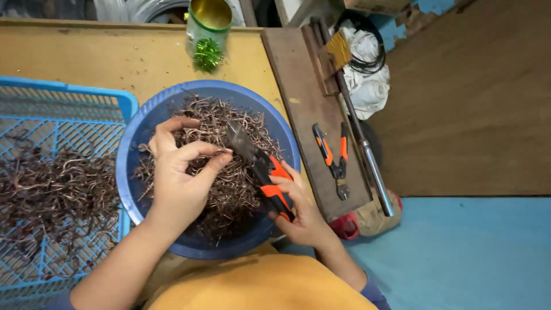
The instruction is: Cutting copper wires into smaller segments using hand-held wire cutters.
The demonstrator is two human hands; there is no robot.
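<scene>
Holding one small bent copper wire piece (pixel 222 151) pinched between thumb and fingertips of left hand (pixel 181 178), over the blue bowl (pixel 133 172). Right hand (pixel 298 209) wrapped around the orange-and-black handles of the cutter (pixel 258 166), grip narrow, tool nose pointed up-left and sitting just beside the pinched piece. Whether the blades are already touching the wire: cannot tell.

Wire scraps (pixel 229 172) heaped in the bowl, directly under both hands. Bowl resting at the near edge of the yellow surface (pixel 86 57), partly over the lap.

Risks, judged from the present layout:
- Left fingertips very near the cutter nose; a slip of the piece could bring a finger into the bite.
- Short offcut likely to spring away when snipped, since the held piece is small and curved.
- Sharp ends in the heap could scratch the left wrist, which lies low over it.
- Bowl overhanging the edge; a heavy press could tip it.

Count:
- Hands: 2.
- Cutters in hand: 1.
- Spare pliers (pixel 334 158) with orange grips on the wooden board (pixel 304 109): 1.
- Blue bowl: 1.
- Blue mesh basket (pixel 63 109) at left, holding more wire: 1.
- Green can (pixel 208 26) at far edge: 1.
- Metal rod (pixel 370 161) beside the board: 1.
- Wire pieces: too many and tangled to count.
</scene>
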